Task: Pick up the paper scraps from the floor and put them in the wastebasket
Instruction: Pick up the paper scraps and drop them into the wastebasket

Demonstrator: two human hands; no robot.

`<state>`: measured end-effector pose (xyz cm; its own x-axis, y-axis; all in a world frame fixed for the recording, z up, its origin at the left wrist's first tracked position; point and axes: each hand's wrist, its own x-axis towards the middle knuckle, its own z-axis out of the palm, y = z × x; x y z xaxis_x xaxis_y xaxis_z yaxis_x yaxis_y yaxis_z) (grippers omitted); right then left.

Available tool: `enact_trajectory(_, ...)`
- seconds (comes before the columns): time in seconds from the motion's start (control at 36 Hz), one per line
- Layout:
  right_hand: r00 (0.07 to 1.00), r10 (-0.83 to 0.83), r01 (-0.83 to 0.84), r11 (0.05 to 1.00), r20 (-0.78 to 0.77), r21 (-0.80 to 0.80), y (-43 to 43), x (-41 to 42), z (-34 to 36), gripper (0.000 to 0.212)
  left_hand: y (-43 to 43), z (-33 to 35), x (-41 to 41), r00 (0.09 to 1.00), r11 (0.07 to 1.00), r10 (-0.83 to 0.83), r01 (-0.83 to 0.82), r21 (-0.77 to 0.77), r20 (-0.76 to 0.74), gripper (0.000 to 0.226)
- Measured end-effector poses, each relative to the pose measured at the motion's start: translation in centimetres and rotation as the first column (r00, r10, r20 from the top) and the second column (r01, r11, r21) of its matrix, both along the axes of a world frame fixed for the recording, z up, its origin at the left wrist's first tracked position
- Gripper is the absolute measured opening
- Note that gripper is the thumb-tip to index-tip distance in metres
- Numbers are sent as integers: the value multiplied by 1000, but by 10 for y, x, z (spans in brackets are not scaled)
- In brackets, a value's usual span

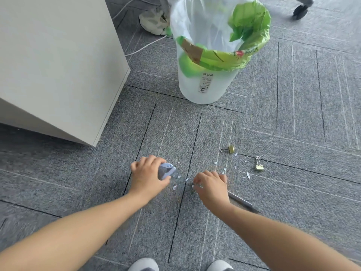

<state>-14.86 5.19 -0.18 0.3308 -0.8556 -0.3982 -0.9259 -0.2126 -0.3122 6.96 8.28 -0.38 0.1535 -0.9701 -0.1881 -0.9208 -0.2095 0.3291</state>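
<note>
curled round a small blue thing (166,170), the left hand (148,176) holds it just above the carpet (293,118); what the thing is, blur hides. the right hand (212,184) hangs beside it, fingers bent down to the floor among the paper scraps (248,174), but i cannot tell whether they have pinched one or are closing on nothing. a pen (242,202) lies on the carpet, partly under that wrist.

the step in hand looks like gathering: tiny pale scraps are strewn between and to the right of the hands, none seen in the wastebasket (205,85). the next move probably calls for a fine fingertip pinch on flecks lying flat in the pile, leaving alone the two gold binder clips (259,165) that sit among them.

further off, the white wastebasket stands upright, well apart from the scraps, with a green bag (250,22) folded over its rim. grey carpet tiles with dark seams cover the floor. a white cabinet (58,65) stands on the left, and beyond the basket are a white cable (144,46), a pale sneaker (152,22) and a chair wheel (299,11).
</note>
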Motion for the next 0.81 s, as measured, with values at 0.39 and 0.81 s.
enact_trajectory(0.39, 998, 4, -4, 1000, -58, 8, 1, 6, -6, 17, -6, -4, 11, 998, 998, 61, -61, -1, 10, 59)
enact_trajectory(0.81, 1000, 10, -10, 999, -10, -36, -12, 18, -10, 14, 17, -1, 2, 998, 984, -59, 56, 170, 15, 23)
